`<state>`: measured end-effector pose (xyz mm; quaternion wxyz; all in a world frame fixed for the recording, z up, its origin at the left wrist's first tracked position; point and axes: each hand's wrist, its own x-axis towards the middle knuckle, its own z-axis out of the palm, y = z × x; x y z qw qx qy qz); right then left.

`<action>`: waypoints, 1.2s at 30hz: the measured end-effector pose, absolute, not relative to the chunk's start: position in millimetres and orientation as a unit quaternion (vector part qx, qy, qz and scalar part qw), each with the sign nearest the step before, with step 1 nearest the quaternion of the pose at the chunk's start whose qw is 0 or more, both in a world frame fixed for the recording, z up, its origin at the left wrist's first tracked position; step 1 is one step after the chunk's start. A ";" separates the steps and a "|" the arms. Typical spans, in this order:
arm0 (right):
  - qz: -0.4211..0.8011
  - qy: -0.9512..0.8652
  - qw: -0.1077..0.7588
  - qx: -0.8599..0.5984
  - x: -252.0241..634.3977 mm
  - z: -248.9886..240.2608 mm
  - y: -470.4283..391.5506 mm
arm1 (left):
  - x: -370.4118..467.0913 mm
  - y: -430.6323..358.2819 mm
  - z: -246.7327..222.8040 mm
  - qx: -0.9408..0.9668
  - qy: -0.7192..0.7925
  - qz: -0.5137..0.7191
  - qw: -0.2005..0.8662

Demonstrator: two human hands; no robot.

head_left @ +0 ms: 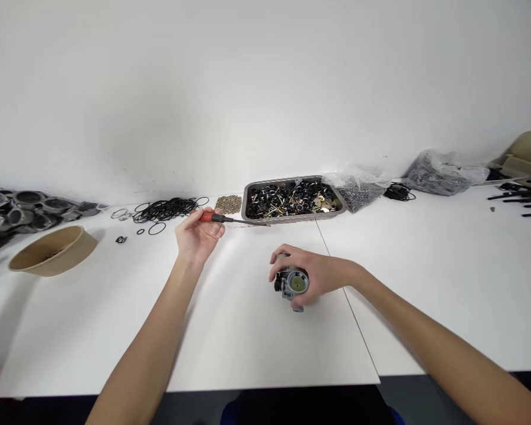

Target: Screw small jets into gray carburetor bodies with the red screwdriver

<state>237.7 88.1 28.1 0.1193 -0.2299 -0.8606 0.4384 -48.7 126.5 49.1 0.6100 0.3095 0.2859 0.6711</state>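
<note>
My left hand (pixel 198 236) is closed around the red handle of a screwdriver (pixel 216 218). Its dark shaft points right, in front of the metal tray. My right hand (pixel 310 273) grips a grey metal throttle body (pixel 287 286) from above and the right side, over the white table. A round bore with a brass-coloured plate faces up toward me, and a black fitting sticks out at its left. The palm side of the right hand and part of the throttle body are hidden.
Along the wall are a metal tray (pixel 294 219) of small mixed parts, brass pieces (pixel 229 204), black rubber rings (pixel 166 210) and plastic bags of parts (pixel 445 172). A tan bowl (pixel 55 254) and grey castings (pixel 26 212) stand left. Another person's hand shows at the left edge.
</note>
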 end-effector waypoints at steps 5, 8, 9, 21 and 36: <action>0.438 -0.865 0.119 -0.215 237.6 28.4 89.3 | -46.9 125.1 49.0 0.318 0.286 0.667 0.611; 0.434 -0.869 0.120 -0.205 238.0 28.6 90.1 | -46.3 123.9 48.9 0.323 0.286 0.665 0.609; 0.434 -0.869 0.120 -0.204 238.1 28.7 90.2 | -45.9 123.3 49.3 0.325 0.286 0.664 0.609; 0.421 -0.875 0.146 -0.189 237.8 24.7 92.6 | -27.2 100.9 73.7 0.482 0.251 0.570 0.615; 0.413 -0.880 0.153 -0.179 237.9 26.1 92.6 | -25.2 100.0 56.8 0.512 0.222 0.510 0.654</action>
